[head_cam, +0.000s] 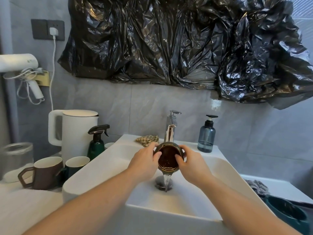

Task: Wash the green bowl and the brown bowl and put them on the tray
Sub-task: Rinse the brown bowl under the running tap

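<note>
A: Item one, what you hold?

B: The round brown glazed bowl (168, 160), tilted with its opening toward you, directly under the chrome tap (169, 133). Water spills from its lower rim toward the drain of the white ceramic sink (105, 168).

A: Your hands?

B: Your left hand (144, 164) grips the bowl's left edge, its fingers (156, 156) curled over the rim into the inside. Your right hand (192, 164) grips the right edge, with one fingertip pressed inside the bowl and the others wrapped behind it.

A: Item two, the other task piece?

B: A dark green round bowl (288, 212) lies right of the sink, low at the picture's edge and partly cut off. I cannot tell what it rests on.

A: Left of the sink?

B: A dark green spray bottle with a black trigger (96, 145), a white electric kettle (76, 133), a brown mug with an angular handle (44, 173), a dark green mug (76, 165) and a clear glass jar (16, 160), all on the table.

A: Behind the tap?

B: A checked cloth (147, 139) just left of it; a blue pump bottle with a black top (206, 136) to its right, both on the sink's back ledge.
</note>
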`<state>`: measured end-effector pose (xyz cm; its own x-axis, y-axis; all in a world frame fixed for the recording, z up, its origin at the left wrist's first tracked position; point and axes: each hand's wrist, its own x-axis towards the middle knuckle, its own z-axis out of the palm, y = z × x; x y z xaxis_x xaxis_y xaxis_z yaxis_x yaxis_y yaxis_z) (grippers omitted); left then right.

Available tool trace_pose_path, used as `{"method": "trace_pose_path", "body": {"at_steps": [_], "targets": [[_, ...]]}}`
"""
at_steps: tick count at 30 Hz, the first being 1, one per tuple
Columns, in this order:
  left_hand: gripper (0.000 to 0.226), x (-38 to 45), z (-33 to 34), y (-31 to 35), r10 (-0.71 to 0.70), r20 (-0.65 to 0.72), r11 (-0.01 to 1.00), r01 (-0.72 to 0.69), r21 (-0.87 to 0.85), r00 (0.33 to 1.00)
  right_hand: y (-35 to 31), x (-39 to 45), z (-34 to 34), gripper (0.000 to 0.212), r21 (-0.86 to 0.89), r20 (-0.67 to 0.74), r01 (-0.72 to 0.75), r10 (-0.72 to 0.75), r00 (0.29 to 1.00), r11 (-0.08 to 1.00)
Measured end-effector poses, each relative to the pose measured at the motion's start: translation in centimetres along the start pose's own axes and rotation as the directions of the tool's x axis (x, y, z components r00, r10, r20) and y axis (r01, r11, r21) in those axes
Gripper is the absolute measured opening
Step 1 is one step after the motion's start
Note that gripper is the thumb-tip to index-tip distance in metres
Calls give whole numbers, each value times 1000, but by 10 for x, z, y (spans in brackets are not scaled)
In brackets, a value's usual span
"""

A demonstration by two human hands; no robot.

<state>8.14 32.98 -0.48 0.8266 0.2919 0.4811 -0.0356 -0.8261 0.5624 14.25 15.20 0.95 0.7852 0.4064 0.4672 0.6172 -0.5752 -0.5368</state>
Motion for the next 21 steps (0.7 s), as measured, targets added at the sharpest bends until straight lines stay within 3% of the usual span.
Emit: {"method": "trace_pose_path", "body": {"at_steps": [9,21], "targets": [[30,0,0,3,-13,2,994,13,-110,1000,-1,0,-1,31,43,58,-41,39,998,998],[41,2,-2,2,-13,0,993,13,-115,1000,-2,1,1,43,5,72,-7,7,997,1000]]}}
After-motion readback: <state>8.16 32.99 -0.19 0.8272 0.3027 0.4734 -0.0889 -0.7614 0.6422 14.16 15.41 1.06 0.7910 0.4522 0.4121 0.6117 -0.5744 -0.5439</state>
